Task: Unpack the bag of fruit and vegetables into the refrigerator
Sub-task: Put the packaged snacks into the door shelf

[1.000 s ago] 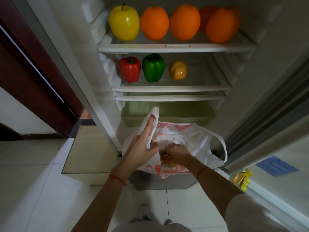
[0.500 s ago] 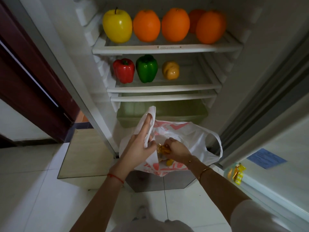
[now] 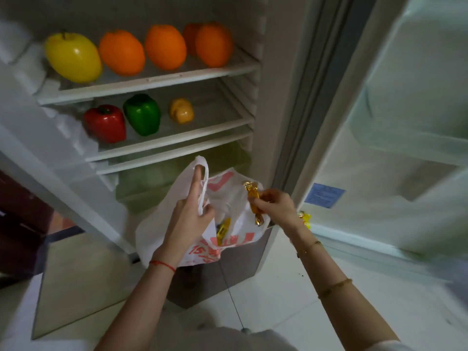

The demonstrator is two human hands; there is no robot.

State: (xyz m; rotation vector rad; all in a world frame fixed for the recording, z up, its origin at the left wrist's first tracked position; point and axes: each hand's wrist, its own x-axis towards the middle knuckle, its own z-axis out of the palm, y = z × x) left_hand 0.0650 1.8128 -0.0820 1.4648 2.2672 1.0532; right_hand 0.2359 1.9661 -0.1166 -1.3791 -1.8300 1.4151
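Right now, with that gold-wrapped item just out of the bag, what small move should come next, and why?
Probably carry the gold-wrapped item, pinched in the right hand, up to the middle shelf, beside the yellow pepper, where bare shelf shows. The left hand holds the bag open, and another yellow item waits inside.

Left hand [image 3: 188, 219] gripping white bag [image 3: 157, 224] handle, right hand [image 3: 274, 207] pinching gold-wrapped item [image 3: 254, 202] before open refrigerator [image 3: 273, 102]
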